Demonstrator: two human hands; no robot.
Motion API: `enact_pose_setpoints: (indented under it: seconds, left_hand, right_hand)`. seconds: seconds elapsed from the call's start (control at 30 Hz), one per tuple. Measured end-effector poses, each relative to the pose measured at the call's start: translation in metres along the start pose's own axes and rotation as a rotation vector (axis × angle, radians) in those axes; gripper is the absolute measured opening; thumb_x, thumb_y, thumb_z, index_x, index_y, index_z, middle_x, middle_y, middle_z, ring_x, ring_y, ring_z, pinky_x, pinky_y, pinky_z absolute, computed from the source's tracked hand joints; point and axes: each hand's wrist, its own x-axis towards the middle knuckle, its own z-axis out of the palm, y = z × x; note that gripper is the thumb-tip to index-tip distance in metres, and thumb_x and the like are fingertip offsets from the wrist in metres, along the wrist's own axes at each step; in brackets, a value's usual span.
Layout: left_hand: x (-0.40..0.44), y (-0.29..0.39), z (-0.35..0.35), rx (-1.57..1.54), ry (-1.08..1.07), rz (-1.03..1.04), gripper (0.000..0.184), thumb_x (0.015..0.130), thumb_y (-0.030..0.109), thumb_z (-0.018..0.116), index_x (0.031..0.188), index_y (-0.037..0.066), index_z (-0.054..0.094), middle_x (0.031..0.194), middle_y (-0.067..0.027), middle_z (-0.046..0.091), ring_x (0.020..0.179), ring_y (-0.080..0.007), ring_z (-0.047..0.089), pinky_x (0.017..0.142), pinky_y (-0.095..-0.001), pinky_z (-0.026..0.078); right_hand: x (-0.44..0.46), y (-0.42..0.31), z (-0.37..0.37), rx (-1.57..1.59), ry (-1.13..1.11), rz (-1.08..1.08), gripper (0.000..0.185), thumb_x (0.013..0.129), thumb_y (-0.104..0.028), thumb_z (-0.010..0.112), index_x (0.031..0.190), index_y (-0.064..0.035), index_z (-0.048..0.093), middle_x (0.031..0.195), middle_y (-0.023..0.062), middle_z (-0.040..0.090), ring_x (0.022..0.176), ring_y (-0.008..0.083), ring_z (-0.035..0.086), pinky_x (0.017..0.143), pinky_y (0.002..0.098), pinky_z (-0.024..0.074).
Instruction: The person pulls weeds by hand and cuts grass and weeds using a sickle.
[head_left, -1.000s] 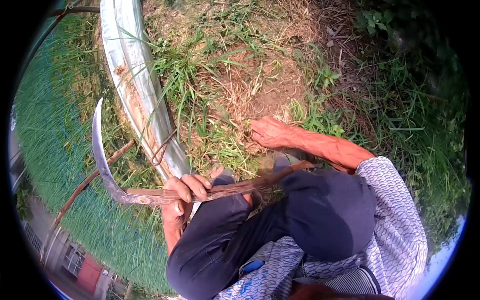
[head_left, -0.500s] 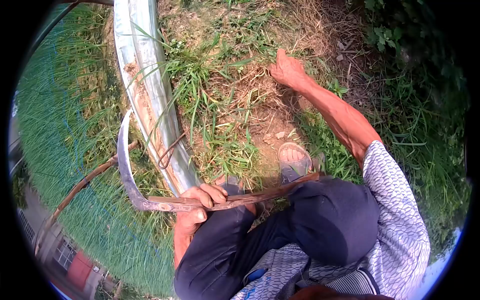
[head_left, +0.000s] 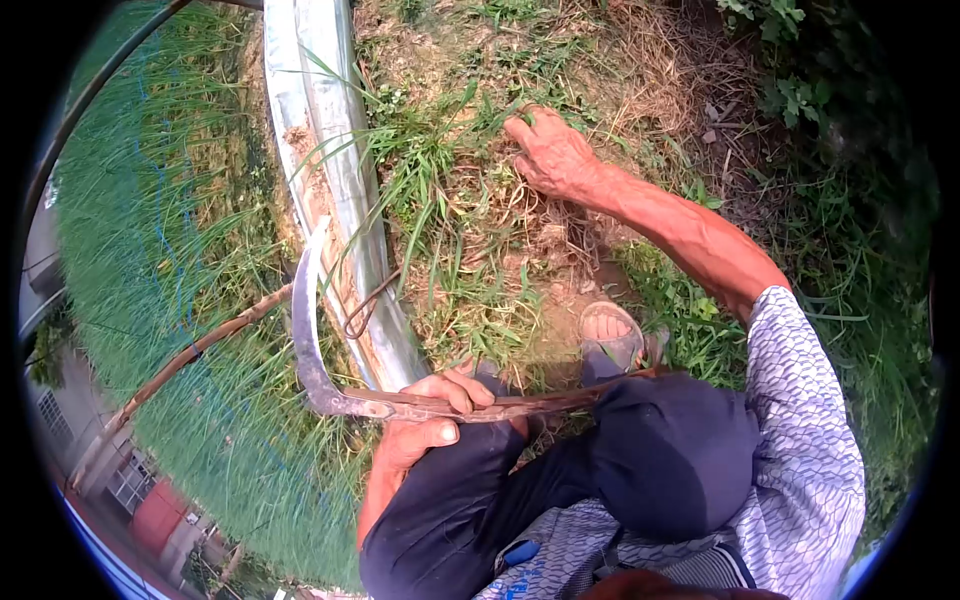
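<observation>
My left hand (head_left: 432,408) is wrapped round the wooden handle of a sickle (head_left: 312,365), near its blade end. The curved metal blade points up and away, its tip over a silvery plastic sheet (head_left: 345,130). The handle (head_left: 560,402) lies across both bent knees. My right hand (head_left: 548,150) reaches out low over the ground, with fingers curled and a green blade of grass (head_left: 527,117) at the fingertips. Part of what it grips is hidden. Green weeds (head_left: 425,160) grow just left of it, and dry grass (head_left: 525,205) lies below.
Green netting-like tall grass (head_left: 120,260) fills the left side. A bent wooden pole (head_left: 190,350) crosses it. A thin wire loop (head_left: 368,305) rests on the sheet. My sandalled foot (head_left: 610,335) stands on bare soil. Dark leafy plants (head_left: 800,100) border the right.
My right hand has moved left over the ground towards the weeds, its fingers now more spread from the fist. The sickle has shifted slightly right, still in my left hand. The view has shifted too.
</observation>
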Motion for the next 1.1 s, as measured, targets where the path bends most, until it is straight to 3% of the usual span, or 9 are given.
enact_pose_setpoints:
  seconds: [0.27, 0.4, 0.47, 0.6, 0.67, 0.8, 0.93, 1.03, 1.1]
  left_hand:
    - [0.011, 0.025, -0.005, 0.122, -0.031, -0.053, 0.041, 0.077, 0.023, 0.079, 0.107, 0.0, 0.062, 0.115, -0.0175, 0.063, 0.115, -0.0269, 0.056, 0.103, -0.0433, 0.041]
    - [0.038, 0.056, -0.008, 0.257, 0.093, 0.138, 0.053, 0.078, 0.041, 0.081, 0.108, 0.001, 0.062, 0.111, -0.0169, 0.066, 0.101, -0.0243, 0.064, 0.09, -0.0395, 0.051]
    - [0.067, 0.085, 0.001, 0.328, 0.226, 0.205, 0.053, 0.084, 0.046, 0.074, 0.108, 0.001, 0.062, 0.107, -0.0159, 0.067, 0.095, -0.0224, 0.066, 0.08, -0.0359, 0.055]
    - [0.156, 0.119, 0.034, 0.459, 0.373, 0.193, 0.056, 0.092, 0.051, 0.061, 0.11, -0.002, 0.06, 0.103, -0.0163, 0.067, 0.087, -0.0203, 0.068, 0.074, -0.0301, 0.056]
    - [0.206, 0.105, 0.046, 0.406, 0.147, 0.279, 0.051, 0.098, 0.047, 0.053, 0.117, 0.0, 0.057, 0.116, -0.02, 0.062, 0.094, -0.0218, 0.067, 0.081, -0.0341, 0.055]
    - [0.275, 0.054, 0.032, 1.811, 0.194, 0.568, 0.062, 0.09, 0.041, 0.063, 0.134, 0.0, 0.046, 0.122, -0.0219, 0.057, 0.112, -0.0349, 0.058, 0.095, -0.0468, 0.044]
    - [0.303, 0.046, -0.031, 2.444, 0.407, 0.815, 0.069, 0.083, 0.036, 0.07, 0.138, 0.003, 0.043, 0.137, -0.0181, 0.048, 0.123, -0.0355, 0.047, 0.1, -0.0484, 0.038]
    - [0.293, 0.067, -0.057, 2.288, 0.513, 0.457, 0.08, 0.079, 0.043, 0.071, 0.142, 0.005, 0.038, 0.133, -0.0171, 0.05, 0.115, -0.0354, 0.052, 0.085, -0.0492, 0.047]
    - [0.295, 0.078, -0.067, 2.311, 0.476, 0.329, 0.051, 0.085, 0.032, 0.066, 0.123, 0.004, 0.049, 0.107, -0.0141, 0.065, 0.09, -0.0305, 0.066, 0.065, -0.0419, 0.055]
  right_hand:
    - [-0.083, -0.072, -0.023, 0.262, -0.649, -0.029, 0.066, 0.08, -0.019, 0.06, 0.142, -0.0096, 0.041, 0.151, 0.0278, 0.026, 0.139, 0.0481, 0.026, 0.109, 0.0596, 0.0317]
    - [-0.124, -0.058, -0.064, 0.591, -0.379, -0.002, 0.063, 0.089, -0.037, 0.063, 0.139, -0.0053, 0.043, 0.145, 0.0256, 0.038, 0.136, 0.0412, 0.035, 0.11, 0.0494, 0.034]
    - [-0.142, -0.047, -0.091, 0.993, -0.925, 0.175, 0.061, 0.093, -0.05, 0.055, 0.131, -0.0024, 0.05, 0.122, 0.0228, 0.056, 0.118, 0.0353, 0.053, 0.097, 0.044, 0.0428]
    - [-0.169, -0.031, -0.105, 0.662, -0.429, 0.417, 0.053, 0.098, -0.052, 0.047, 0.102, -0.0001, 0.056, 0.079, 0.0144, 0.055, 0.073, 0.0279, 0.055, 0.067, 0.0418, 0.044]
    - [-0.18, -0.004, -0.102, 0.634, -0.277, 0.594, 0.049, 0.098, -0.05, 0.048, 0.094, -0.0014, 0.054, 0.07, 0.0093, 0.051, 0.065, 0.0216, 0.051, 0.061, 0.0383, 0.0424]
    - [-0.204, 0.029, -0.076, 0.658, -0.136, 0.697, 0.046, 0.098, -0.049, 0.053, 0.09, -0.0034, 0.051, 0.067, 0.0022, 0.047, 0.061, 0.0133, 0.045, 0.054, 0.0338, 0.0391]
    - [-0.212, 0.043, -0.056, 0.762, -0.098, 0.95, 0.046, 0.098, -0.049, 0.052, 0.094, -0.0031, 0.052, 0.066, 0.0031, 0.047, 0.06, 0.0147, 0.045, 0.055, 0.0341, 0.0394]
    - [-0.214, 0.038, -0.044, 0.539, -0.033, 0.814, 0.047, 0.098, -0.048, 0.052, 0.098, -0.0015, 0.054, 0.069, 0.0087, 0.05, 0.063, 0.0187, 0.048, 0.057, 0.0374, 0.0414]
    - [-0.213, 0.037, -0.037, 0.542, -0.072, 0.789, 0.047, 0.097, -0.048, 0.052, 0.097, -0.0012, 0.054, 0.069, 0.0096, 0.05, 0.063, 0.0194, 0.048, 0.058, 0.0381, 0.0416]
